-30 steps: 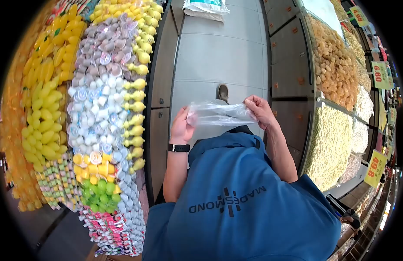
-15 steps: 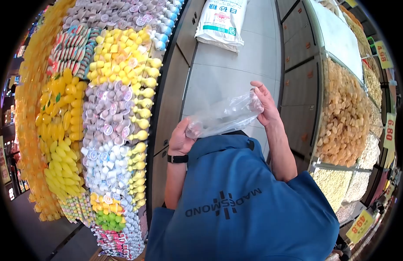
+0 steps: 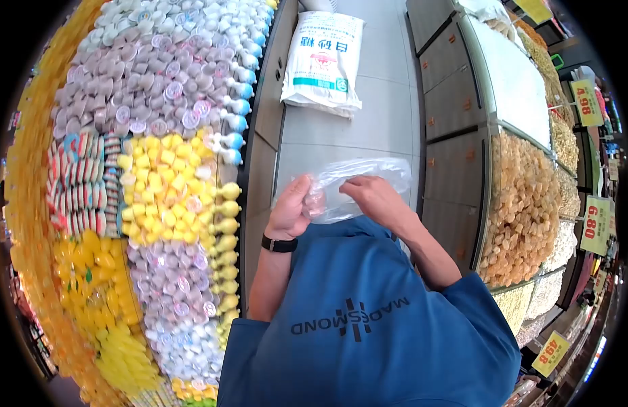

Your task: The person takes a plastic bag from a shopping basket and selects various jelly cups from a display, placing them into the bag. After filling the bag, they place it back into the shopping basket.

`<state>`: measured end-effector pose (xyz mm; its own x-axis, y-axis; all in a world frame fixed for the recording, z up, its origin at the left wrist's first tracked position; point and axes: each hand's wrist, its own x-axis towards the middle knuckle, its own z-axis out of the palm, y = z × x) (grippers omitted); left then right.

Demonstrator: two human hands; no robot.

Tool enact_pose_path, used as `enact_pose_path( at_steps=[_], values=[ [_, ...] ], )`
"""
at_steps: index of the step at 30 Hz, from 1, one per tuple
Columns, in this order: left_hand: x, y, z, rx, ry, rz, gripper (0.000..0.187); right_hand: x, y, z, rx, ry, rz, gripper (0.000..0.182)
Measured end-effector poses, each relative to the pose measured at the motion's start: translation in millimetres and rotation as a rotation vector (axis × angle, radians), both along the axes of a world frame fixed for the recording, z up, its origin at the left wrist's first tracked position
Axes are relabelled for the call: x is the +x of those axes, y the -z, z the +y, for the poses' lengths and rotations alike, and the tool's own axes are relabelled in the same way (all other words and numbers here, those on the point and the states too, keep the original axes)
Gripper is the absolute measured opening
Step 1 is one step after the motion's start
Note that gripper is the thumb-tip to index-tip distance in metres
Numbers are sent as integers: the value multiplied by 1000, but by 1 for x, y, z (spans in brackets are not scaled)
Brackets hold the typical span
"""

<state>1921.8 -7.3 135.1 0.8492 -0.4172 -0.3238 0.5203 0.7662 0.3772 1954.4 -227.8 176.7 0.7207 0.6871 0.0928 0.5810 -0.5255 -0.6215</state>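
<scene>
A clear, crinkled plastic bag (image 3: 334, 207) is held up in front of my waist, over the aisle floor. My left hand (image 3: 290, 209), with a black band on its wrist, is closed around the bag's left end. Across the middle of the bag lies my right hand (image 3: 378, 201), its fingers curled and their tips pinched at the plastic. Part of the bag spreads out behind the right hand, and nothing shows inside it. The right thumb is mostly hidden.
On my left rises a display of small jelly cups (image 3: 165, 190) and yellow fruit-shaped packs (image 3: 97, 271). A white sack (image 3: 324, 64) lies on the floor ahead. At right, cabinets (image 3: 456, 163) carry bins of amber lumps (image 3: 520, 210) with yellow price signs (image 3: 596, 225).
My right hand has moved left from the bag's far right end to its middle, fingers now curled. The left hand keeps its grip. The shelves and sack have shifted down in view.
</scene>
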Motion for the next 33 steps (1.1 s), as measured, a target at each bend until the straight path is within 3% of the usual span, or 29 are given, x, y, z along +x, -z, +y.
enact_pose_path(
  at_steps=[2,5,7,10,13,15,17,19,23,25,29,30,33],
  values=[
    [32,-7,10,53,117,34,20,38,17,10,-269,65,43,34],
    [72,-8,31,71,119,-72,18,87,39,15,-255,93,-91,30],
    [94,-14,43,103,68,-82,22,114,51,12,-285,85,-63,37],
    [126,-31,63,472,-14,-340,41,162,57,7,-402,12,84,44],
    [160,-41,73,1290,180,-757,17,212,31,17,-428,-71,183,48],
    [177,-45,54,1532,17,-686,13,250,24,20,-463,-148,230,50],
    [199,-42,40,1685,-8,-500,28,292,35,18,-478,-265,290,64],
    [226,-48,29,1783,-53,-357,40,330,25,23,-503,-355,270,65],
    [269,-47,6,1894,-254,-189,45,399,-1,33,-540,-620,238,69],
    [286,-46,1,1811,-489,-109,50,422,-15,38,-532,-760,175,69],
    [299,-50,-5,1591,-722,-63,48,457,-30,57,-533,-1019,100,66],
    [299,-54,-9,1601,-749,-53,48,464,-34,62,-529,-1042,81,66],
    [290,-77,-11,1407,-544,135,51,474,-47,92,-389,-1167,-50,54]
  ],
)
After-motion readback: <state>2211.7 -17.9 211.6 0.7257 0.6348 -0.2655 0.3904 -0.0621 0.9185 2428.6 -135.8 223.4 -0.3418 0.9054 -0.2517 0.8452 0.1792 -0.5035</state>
